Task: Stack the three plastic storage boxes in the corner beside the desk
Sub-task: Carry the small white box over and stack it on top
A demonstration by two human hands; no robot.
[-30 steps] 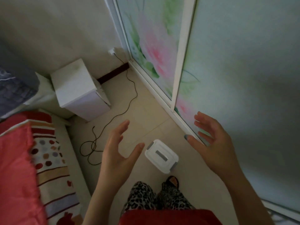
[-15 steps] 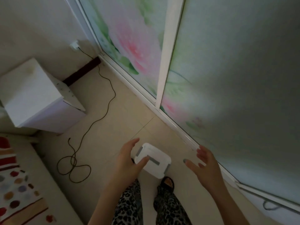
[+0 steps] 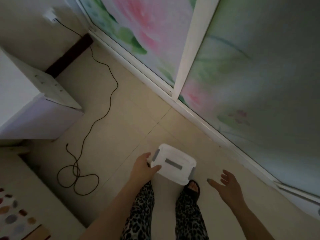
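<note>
One white plastic storage box (image 3: 173, 164) with grey side clips and a grey strip on its lid sits on the floor tiles, just ahead of my feet. My left hand (image 3: 142, 168) grips the box's left end, thumb on the lid's near corner and fingers round the side. My right hand (image 3: 228, 187) hovers open to the right of the box, fingers spread, not touching it. No other storage boxes are in view.
A white cabinet (image 3: 26, 104) stands at the left by the wall. A black cable (image 3: 97, 122) runs from a wall plug and coils on the floor. Sliding doors with a flower print (image 3: 207, 58) line the right side. A bed edge (image 3: 20, 213) shows at lower left.
I have bent lower toward the floor. My left hand came down and closed on the box's left end. My right hand dropped to the box's right side, still open.
</note>
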